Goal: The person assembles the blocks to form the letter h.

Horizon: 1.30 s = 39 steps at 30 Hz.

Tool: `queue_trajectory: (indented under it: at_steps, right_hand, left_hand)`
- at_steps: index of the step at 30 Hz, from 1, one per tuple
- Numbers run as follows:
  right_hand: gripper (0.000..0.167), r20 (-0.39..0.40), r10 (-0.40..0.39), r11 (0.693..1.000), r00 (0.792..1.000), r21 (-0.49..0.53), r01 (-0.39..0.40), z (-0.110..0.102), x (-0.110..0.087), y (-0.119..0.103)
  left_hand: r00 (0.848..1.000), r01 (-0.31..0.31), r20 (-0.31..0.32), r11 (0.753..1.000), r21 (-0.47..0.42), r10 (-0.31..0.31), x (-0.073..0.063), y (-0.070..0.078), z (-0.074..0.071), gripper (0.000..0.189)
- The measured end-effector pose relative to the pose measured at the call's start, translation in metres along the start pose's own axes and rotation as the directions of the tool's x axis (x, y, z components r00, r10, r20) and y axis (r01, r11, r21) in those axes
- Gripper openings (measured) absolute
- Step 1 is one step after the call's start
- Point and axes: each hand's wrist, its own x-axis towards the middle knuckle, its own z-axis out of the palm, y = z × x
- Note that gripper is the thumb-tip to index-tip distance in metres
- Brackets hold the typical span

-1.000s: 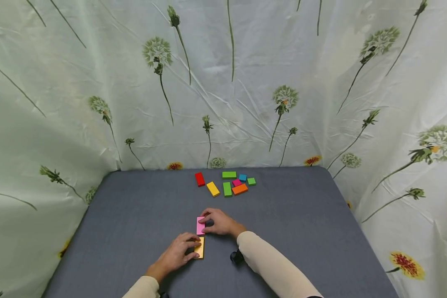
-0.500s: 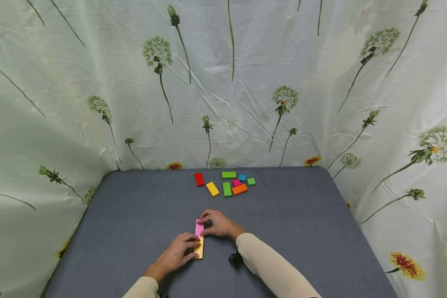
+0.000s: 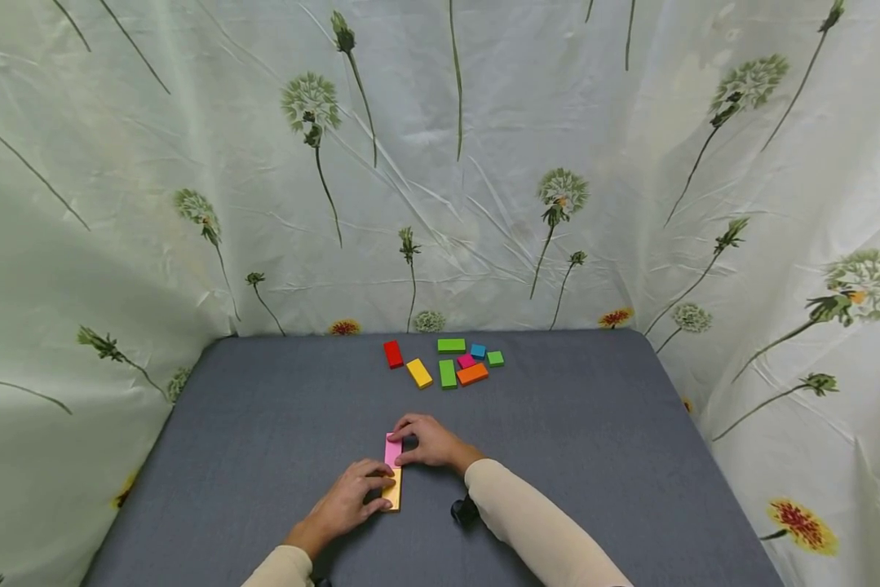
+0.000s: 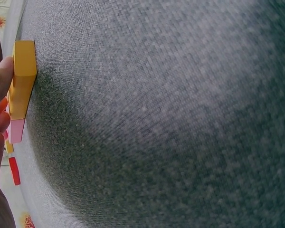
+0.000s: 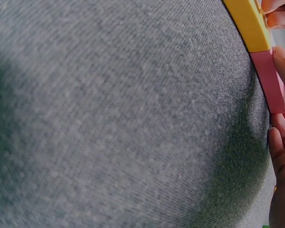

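On the grey table [image 3: 263, 424], the left hand [image 3: 346, 494], fingers and thumb bent, holds the yellow block [image 3: 394, 495]; the right hand [image 3: 431, 441] grips the pink block [image 3: 392, 453] between thumb and fingers. Both blocks lie end to end, long axes pointing away from the person, pink beyond yellow, short ends touching.

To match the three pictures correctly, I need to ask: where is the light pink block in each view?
Head: light pink block, lower part, slightly left of centre.
Left wrist: light pink block, left edge, just below mid-height.
Right wrist: light pink block, right edge, upper half.
Shared landmark: the yellow-orange block, end to end with it.
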Motion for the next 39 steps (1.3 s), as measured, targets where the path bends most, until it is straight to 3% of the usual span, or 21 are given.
queue_trajectory:
  at_steps: [6,14,18,25,30,35,39]
  right_hand:
    - [0.039,-0.006,-0.008,0.999,1.0,0.053,0.009,-0.003,0.001,0.003]
    - [0.031,-0.137,-0.016,0.997,0.991,0.078,0.027,-0.02,0.01,0.017]
    - [0.03,-0.179,0.028,0.999,0.984,0.044,-0.02,-0.035,0.019,0.021]
    - [0.035,-0.15,0.142,0.989,0.978,-0.019,-0.147,-0.052,0.037,0.029]
    - [0.038,-0.129,0.164,0.986,0.978,-0.004,-0.166,-0.059,0.05,0.036]
    - [0.038,-0.092,0.185,0.983,0.979,0.027,-0.183,-0.062,0.06,0.041]
    - [0.039,-0.069,0.202,0.979,0.977,0.034,-0.2,-0.063,0.067,0.046]
  left_hand:
    - [0.999,-0.024,-0.022,1.0,-0.003,0.024,0.0,-0.002,0.001,0.028]
    - [0.999,0.015,0.029,1.0,0.011,-0.015,0.0,-0.001,0.0,0.027]
    - [0.999,0.013,0.031,1.0,0.015,-0.013,0.001,-0.001,-0.001,0.027]
    - [1.0,-0.024,-0.006,1.0,0.006,0.024,-0.001,-0.002,0.001,0.027]
    - [0.999,-0.03,-0.027,1.0,0.002,0.03,-0.001,-0.002,0.002,0.028]
    - [0.995,-0.074,-0.066,0.997,-0.002,0.073,0.0,-0.009,0.002,0.029]
    - [0.995,-0.074,-0.071,0.997,-0.011,0.073,0.001,-0.015,0.002,0.029]
